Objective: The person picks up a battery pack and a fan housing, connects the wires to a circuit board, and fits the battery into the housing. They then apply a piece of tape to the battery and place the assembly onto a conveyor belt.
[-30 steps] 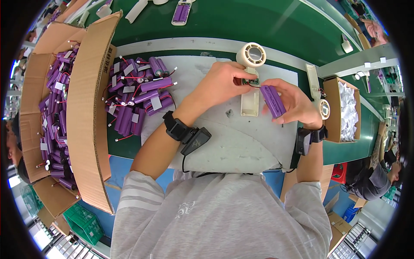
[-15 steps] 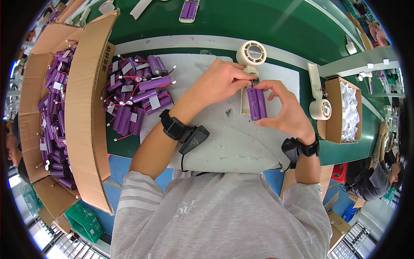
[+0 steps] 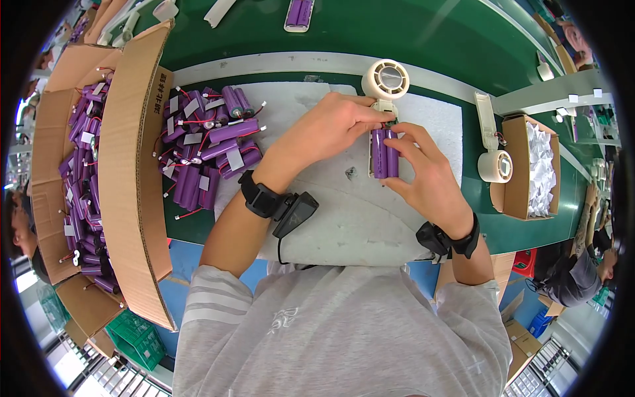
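A cream handheld fan [image 3: 385, 79] lies on the pale work mat, its round head away from me and its handle shell toward me. A purple two-cell battery pack [image 3: 378, 153] lies over the open handle, covering most of it. My right hand [image 3: 428, 177] grips the pack from its right side, thumb at the near end and fingers at the far end. My left hand [image 3: 334, 129] is closed, fingertips together at the joint between fan head and handle. What those fingertips hold, if anything, is too small to make out.
Loose purple battery packs [image 3: 228, 132] with red wires are piled left of the mat, beside a cardboard box [image 3: 135, 178] full of more. On the right lie another open fan [image 3: 494, 167] and a small box of white pieces [image 3: 539, 172]. A pack in a shell [image 3: 299, 14] lies at the back.
My right hand has shifted the battery pack left, from beside the handle shell to over it. The left fingertips have stayed near the joint.
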`<state>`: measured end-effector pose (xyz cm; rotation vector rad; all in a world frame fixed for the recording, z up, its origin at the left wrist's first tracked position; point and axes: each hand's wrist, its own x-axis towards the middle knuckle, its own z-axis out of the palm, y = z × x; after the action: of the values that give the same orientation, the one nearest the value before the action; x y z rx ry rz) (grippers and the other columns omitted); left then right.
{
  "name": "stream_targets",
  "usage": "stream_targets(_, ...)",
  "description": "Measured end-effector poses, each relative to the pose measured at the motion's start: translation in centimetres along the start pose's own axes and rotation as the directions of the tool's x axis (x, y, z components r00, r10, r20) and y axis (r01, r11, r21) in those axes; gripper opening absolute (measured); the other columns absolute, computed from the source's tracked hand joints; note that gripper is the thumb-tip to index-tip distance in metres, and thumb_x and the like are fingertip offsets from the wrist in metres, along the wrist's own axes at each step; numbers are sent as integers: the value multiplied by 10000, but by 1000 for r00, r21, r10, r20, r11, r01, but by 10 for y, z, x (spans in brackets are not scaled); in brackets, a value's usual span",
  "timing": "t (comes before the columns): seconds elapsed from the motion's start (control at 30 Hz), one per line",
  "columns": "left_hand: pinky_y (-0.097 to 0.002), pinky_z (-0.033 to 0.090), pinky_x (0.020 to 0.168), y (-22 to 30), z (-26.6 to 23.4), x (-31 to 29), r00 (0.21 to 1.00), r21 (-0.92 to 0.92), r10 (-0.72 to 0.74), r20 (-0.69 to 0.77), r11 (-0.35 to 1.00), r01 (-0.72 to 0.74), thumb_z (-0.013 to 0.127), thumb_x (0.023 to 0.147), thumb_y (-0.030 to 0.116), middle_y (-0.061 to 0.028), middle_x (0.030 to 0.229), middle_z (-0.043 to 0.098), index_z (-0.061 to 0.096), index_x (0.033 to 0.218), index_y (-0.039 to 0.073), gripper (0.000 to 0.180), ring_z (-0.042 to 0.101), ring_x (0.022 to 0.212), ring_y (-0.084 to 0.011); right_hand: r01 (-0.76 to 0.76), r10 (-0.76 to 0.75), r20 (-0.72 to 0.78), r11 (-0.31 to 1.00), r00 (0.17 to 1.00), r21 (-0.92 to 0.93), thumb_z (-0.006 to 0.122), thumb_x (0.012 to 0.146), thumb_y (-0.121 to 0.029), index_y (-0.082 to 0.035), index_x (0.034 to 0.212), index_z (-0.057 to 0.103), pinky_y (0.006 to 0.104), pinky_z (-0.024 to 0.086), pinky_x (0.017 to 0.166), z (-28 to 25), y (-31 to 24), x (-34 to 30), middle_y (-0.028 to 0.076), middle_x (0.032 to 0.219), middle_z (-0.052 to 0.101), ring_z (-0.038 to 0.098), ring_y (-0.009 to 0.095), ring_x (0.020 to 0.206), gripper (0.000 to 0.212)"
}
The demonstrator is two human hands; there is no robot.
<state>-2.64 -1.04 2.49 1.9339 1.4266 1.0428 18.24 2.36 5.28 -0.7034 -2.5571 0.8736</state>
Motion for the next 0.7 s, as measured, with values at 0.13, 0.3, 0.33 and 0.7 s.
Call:
stream_targets(0.13,-397,501,667,-5,6,-2,991,10,101,-92,995,-100,620,831,24,-177,949,659,678,1079,61,257,630,767,-367,55,-57,-26,996,998,-74,808,587,4,18,1064,613,374,534,796,1,-4,0,141,1198,514,590,301,929,516)
stream_targets(0.3,-362,507,646,-6,4,0,992,-31,76,-96,996,-79,634,817,31,-172,922,668,696,1055,70,248,642,732,-331,31,-33,-30,997,999,-64,808,591,-1,20,1061,621,378,531,800,4,-6,0,138,1205,513,588,293,941,507)
stream_targets(0.33,-344,507,641,-6,3,1,996,-42,38,-77,998,-41,641,809,40,-164,909,673,702,1046,73,247,647,718,-305,10,-13,-35,998,999,-63,807,594,7,16,1060,627,372,536,805,5,-6,0,133,1212,520,590,286,960,500)
stream_targets(0.7,-263,507,640,-3,5,1,988,-213,-141,-60,969,125,674,770,103,-91,825,691,722,1033,91,267,634,649,-162,-87,85,-65,996,994,-30,790,612,42,14,1054,626,348,568,799,7,-5,1,120,1236,521,609,260,954,473)
